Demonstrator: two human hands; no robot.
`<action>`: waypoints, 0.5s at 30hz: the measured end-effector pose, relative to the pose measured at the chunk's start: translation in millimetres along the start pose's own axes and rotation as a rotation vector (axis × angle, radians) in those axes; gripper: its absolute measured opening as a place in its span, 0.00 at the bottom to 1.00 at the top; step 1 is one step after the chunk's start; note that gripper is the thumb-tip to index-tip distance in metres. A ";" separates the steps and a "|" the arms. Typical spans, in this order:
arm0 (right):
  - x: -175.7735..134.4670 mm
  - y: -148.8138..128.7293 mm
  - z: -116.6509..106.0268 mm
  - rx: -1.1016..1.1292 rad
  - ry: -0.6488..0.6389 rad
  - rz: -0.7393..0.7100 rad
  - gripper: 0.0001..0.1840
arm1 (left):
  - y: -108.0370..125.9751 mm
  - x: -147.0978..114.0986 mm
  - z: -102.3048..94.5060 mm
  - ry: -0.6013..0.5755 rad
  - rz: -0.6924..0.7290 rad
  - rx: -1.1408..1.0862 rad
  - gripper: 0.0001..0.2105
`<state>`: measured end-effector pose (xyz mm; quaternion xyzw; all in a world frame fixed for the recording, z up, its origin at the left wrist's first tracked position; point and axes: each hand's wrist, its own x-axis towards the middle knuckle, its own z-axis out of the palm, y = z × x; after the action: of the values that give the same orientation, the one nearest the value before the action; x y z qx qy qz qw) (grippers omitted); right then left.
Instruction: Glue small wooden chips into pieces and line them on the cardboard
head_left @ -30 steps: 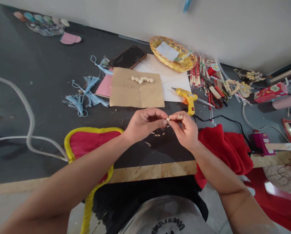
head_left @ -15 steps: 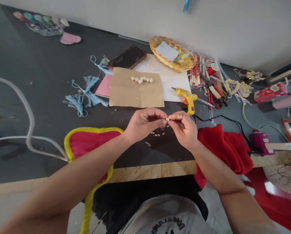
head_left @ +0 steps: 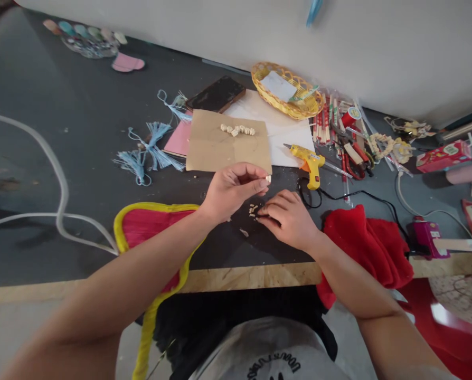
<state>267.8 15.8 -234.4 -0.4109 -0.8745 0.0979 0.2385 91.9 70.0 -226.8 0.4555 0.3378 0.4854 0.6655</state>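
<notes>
My left hand pinches a small cream-coloured piece between thumb and fingertips, just in front of the brown paper. My right hand is lower on the dark table, its fingertips closed together beside a scatter of tiny cream bits. Whether a bit is between those fingertips is too small to tell. On the creased brown paper lies a wavy row of small cream clusters. A yellow glue gun rests on its side to the right of the paper.
A yellow wicker basket, a dark phone-like slab and blue tassels lie behind and left. Red cloth is by my right forearm, and a pink bag with yellow edging is under my left. The glue gun's black cord trails right.
My hands were together on the small piece; now they are apart. The left has kept it and risen slightly, while the right has moved down to the scattered bits. The view has shifted slightly.
</notes>
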 end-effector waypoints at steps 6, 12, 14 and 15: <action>-1.8 -5.0 8.1 -0.135 -0.099 0.026 0.08 | -0.3 -0.8 0.6 -0.018 0.022 0.047 0.10; 0.9 -5.3 3.1 0.038 0.052 0.036 0.06 | -0.6 -0.6 0.7 -0.022 0.048 0.096 0.11; 1.4 -3.1 -2.4 0.180 0.208 0.107 0.04 | -1.2 -0.6 0.3 -0.021 0.059 0.122 0.11; 1.4 -1.6 -4.9 0.239 0.288 0.158 0.03 | -1.9 -0.9 0.2 -0.025 0.068 0.142 0.11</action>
<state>268.4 15.8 -229.1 -0.4566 -0.7787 0.1595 0.3996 92.5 68.8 -228.5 0.5189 0.3474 0.4769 0.6186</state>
